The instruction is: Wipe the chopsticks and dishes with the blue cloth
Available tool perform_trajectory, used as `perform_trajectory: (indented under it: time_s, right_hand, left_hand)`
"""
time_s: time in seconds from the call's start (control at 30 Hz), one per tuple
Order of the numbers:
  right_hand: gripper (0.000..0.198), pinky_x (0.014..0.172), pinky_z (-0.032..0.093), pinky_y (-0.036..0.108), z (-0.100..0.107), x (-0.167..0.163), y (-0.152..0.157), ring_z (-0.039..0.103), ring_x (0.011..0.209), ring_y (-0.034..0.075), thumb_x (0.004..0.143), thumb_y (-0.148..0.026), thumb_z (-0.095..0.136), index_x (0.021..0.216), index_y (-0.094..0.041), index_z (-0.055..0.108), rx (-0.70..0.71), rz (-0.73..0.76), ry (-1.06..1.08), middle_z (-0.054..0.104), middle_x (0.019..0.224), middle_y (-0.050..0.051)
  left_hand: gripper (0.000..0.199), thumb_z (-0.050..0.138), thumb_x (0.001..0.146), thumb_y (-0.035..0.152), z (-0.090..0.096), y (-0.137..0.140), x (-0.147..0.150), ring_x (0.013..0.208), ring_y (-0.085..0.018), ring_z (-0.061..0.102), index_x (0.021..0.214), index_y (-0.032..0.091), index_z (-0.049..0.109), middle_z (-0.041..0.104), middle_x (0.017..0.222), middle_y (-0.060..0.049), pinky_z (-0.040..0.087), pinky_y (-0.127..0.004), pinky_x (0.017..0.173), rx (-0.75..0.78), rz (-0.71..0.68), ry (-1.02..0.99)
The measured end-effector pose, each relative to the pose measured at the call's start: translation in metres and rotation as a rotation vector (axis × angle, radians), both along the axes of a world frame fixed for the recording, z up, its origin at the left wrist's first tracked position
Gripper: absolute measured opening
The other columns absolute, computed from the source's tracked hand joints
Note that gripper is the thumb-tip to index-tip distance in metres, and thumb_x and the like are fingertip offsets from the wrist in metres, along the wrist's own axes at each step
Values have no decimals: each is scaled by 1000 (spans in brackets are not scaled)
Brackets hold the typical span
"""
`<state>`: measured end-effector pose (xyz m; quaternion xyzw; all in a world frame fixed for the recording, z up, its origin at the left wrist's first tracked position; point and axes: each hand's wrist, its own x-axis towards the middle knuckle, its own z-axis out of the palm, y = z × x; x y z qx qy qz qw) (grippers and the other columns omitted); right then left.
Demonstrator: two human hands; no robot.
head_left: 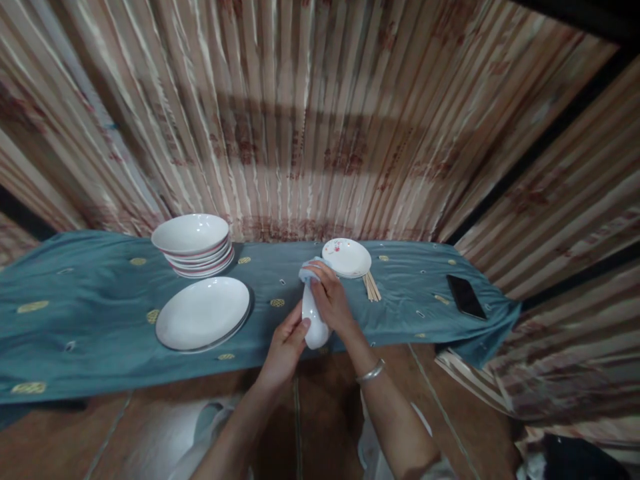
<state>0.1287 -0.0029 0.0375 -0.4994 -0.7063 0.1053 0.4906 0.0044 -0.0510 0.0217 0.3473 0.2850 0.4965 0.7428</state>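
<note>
In the middle of the view, my left hand point(289, 340) grips a glossy white ceramic spoon point(316, 332) near its rounded bowl, which points down toward the table's front edge. My right hand point(327, 293) is closed around a pale blue cloth point(309, 269), pressed against the spoon's upper, narrow end. Cloth and fingers hide that end. Just beyond my right hand lies a small white plate point(350, 257) with a red floral print. Several wooden chopsticks point(371, 287) rest with their far ends at its rim.
A teal cloth with yellow motifs covers the table point(280, 267). On the left stand a stack of red-rimmed white bowls point(193, 233) and, nearer, stacked oval white plates point(203, 313). A black phone point(466, 297) lies at the right. Pleated curtains point(300, 133) hang behind.
</note>
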Motion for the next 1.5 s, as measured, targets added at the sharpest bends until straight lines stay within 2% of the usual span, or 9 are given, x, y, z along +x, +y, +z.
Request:
perform_trajectory:
  time_s: [0.23, 0.4, 0.6, 0.87, 1.0, 1.13, 1.3, 1.4, 1.5]
  right_hand:
    - [40, 109, 31, 38, -29, 22, 27, 52, 118, 20, 90, -42, 39, 112, -19, 64, -150, -53, 413, 63, 120, 5]
    - [46, 105, 34, 38, -58, 33, 39, 55, 111, 23, 83, -48, 45, 100, -11, 68, -296, -157, 608, 69, 107, 10]
    - [39, 95, 44, 33, -83, 28, 32, 61, 99, 20, 83, -46, 47, 95, -15, 68, -415, -199, 737, 70, 101, 7]
    - [37, 97, 43, 34, -83, 22, 22, 60, 105, 20, 82, -43, 48, 98, -16, 67, -422, -194, 832, 69, 106, 6]
    - [36, 100, 41, 35, -87, 10, 16, 59, 109, 18, 81, -42, 47, 104, -21, 66, -420, -203, 834, 68, 112, 3]
    - [41, 106, 36, 38, -93, -1, 6, 54, 118, 20, 82, -41, 45, 113, -20, 62, -453, -250, 811, 63, 123, 5]
    - [49, 110, 29, 42, -101, -11, -13, 45, 127, 20, 88, -41, 39, 131, -20, 48, -426, -252, 654, 51, 136, 8]
    - [52, 112, 23, 49, -104, -21, -30, 33, 135, 22, 91, -42, 35, 139, -20, 38, -361, -261, 488, 41, 144, 10]
    - [58, 112, 20, 55, -102, -33, -49, 13, 143, 25, 93, -41, 35, 146, -20, 23, -324, -251, 272, 21, 153, 12]
  left_hand:
    - [55, 71, 72, 33, 0, 0, -2, 106, -26, 60, 124, 21, 60, 67, 115, -9, 49, -35, 87, -30, -22, 47]
    - [55, 71, 71, 33, 4, -1, -3, 108, -27, 59, 124, 19, 60, 68, 114, -11, 47, -38, 91, -51, 0, 37]
    - [48, 77, 64, 26, 2, 12, -11, 111, -26, 58, 111, 18, 67, 69, 113, -9, 46, -35, 94, -135, 147, -95]
    - [31, 58, 79, 3, -1, 37, -26, 67, -11, 66, 106, 18, 65, 72, 76, -1, 52, -28, 84, -397, 316, -204]
    - [32, 47, 86, 1, 6, 44, -26, 65, -9, 66, 109, 17, 62, 72, 76, -2, 53, -24, 79, -424, 366, -234]
    - [32, 44, 88, 2, 6, 47, -25, 65, -9, 66, 110, 17, 61, 71, 74, -2, 54, -22, 74, -450, 387, -237]
    - [31, 43, 88, 2, 5, 48, -24, 63, -10, 66, 111, 17, 59, 70, 72, -2, 55, -22, 73, -476, 409, -246]
    - [33, 41, 89, 3, 4, 48, -21, 64, -9, 66, 112, 18, 59, 71, 76, -2, 54, -22, 74, -450, 407, -258]
    - [33, 42, 89, 3, 2, 48, -20, 66, -9, 66, 114, 18, 58, 72, 82, -2, 54, -22, 75, -424, 403, -273]
